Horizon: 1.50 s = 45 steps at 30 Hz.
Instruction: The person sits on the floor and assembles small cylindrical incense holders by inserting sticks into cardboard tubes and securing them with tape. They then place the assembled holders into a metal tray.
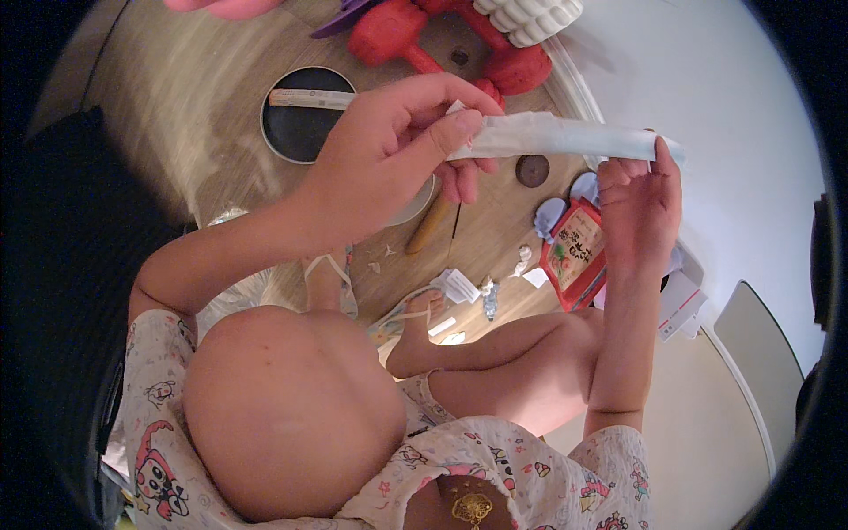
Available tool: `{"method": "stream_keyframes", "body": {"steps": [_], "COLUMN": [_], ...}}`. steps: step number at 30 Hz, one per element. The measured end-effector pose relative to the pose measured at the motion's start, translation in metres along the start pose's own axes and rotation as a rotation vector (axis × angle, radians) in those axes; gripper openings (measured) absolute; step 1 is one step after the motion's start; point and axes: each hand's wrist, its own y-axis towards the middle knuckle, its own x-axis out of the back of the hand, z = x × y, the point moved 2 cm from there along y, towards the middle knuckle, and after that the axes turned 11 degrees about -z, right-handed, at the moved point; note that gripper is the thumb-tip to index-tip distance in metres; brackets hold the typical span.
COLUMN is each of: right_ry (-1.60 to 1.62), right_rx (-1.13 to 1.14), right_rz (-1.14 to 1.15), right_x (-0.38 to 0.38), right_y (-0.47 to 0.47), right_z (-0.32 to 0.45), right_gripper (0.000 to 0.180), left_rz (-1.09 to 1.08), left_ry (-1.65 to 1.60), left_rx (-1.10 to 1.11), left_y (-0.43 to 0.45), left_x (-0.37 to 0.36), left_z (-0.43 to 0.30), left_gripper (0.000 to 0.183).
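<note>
Between my two hands stretches a long narrow strip (530, 134), white and paper-like at one end and pale blue, translucent towards the other. My left hand (404, 142) pinches its white end between thumb and fingers. Near the pale blue end, my right hand (639, 199) holds it with the index finger across it; the right thumb is mostly hidden. Below the hands are my raised bare knee (291, 404) and the other bent leg (510, 358). A printed narrow packet (311, 99) lies across a round black tray (306, 136) beyond my left hand.
Red dumbbells (391, 33) lie on the wood floor past my hands. A red box (573, 255) with writing is beside my right forearm, near blue objects (550, 217). Paper scraps (457, 285) are scattered by my foot. A white wall (715, 132) rises at right.
</note>
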Motion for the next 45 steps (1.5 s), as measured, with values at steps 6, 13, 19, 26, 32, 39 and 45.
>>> {"method": "stream_keyframes", "body": {"steps": [6,13,19,26,32,39,45], "right_ry": [-0.226,-0.215,-0.454,-0.5,-0.286,-0.227,0.006], "right_rx": [-0.078,0.1,0.246,0.32,0.038,0.068,-0.08], "right_rz": [0.166,-0.002,0.105,0.099,0.415,0.305,0.185], "right_x": [-0.025,-0.007,-0.021,-0.029,-0.041,-0.037,-0.05], "right_y": [-0.017,-0.002,-0.02,-0.025,-0.029,-0.022,-0.029], "right_z": [-0.01,0.009,-0.001,-0.012,-0.029,-0.024,-0.027], "right_gripper": [0.017,0.018,0.016,0.024,0.026,0.02,0.021], "left_rz": [0.099,0.082,-0.032,0.064,0.061,0.19,0.237], "left_ry": [-0.003,-0.098,0.072,0.251,0.221,0.035,0.094], "left_rx": [-0.07,0.036,0.006,0.214,0.285,0.2,0.311], "left_y": [-0.009,-0.013,-0.005,-0.003,-0.005,-0.009,-0.009], "left_x": [-0.01,0.0,-0.004,-0.003,-0.005,-0.012,-0.01], "left_z": [0.006,-0.001,0.011,0.009,0.024,0.038,0.026], "left_gripper": [0.033,0.033,0.034,0.016,0.017,0.019,0.019]}}
